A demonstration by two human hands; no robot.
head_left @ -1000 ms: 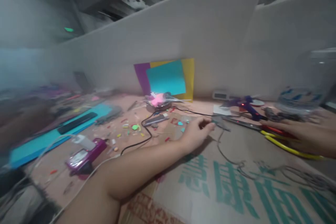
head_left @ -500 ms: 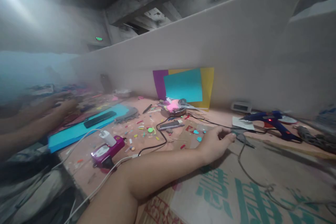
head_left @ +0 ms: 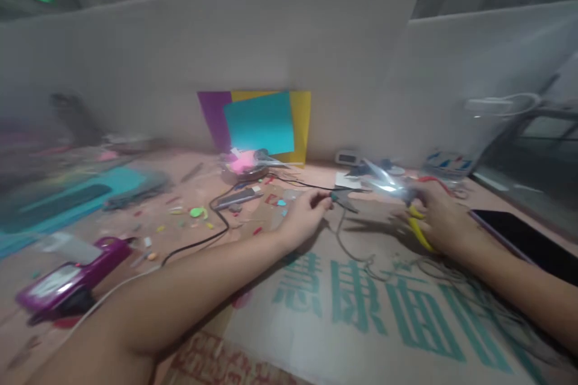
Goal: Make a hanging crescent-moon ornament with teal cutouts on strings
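Observation:
My left hand (head_left: 307,216) is closed in a pinch at the edge of a small dark grey flat piece (head_left: 347,200) above the cardboard (head_left: 289,319). A grey cord (head_left: 342,237) trails from near that piece down across the printed cardboard. Over on the right, my right hand (head_left: 440,219) grips scissors (head_left: 418,225) by their yellow handles. Their shiny blades are smeared by motion, point up and left, and stay apart from the grey piece.
A black phone (head_left: 519,237) lies right of my right forearm. At left are a purple power strip (head_left: 97,271) and a blue board (head_left: 130,177). Coloured sheets (head_left: 259,123) lean on the wall behind a bowl with pink material (head_left: 244,162). Small coloured scraps (head_left: 197,212) litter the table.
The view has turned right. My right hand has come into view with the scissors, in front of where the blue glue gun showed. My left hand stays at the grey piece.

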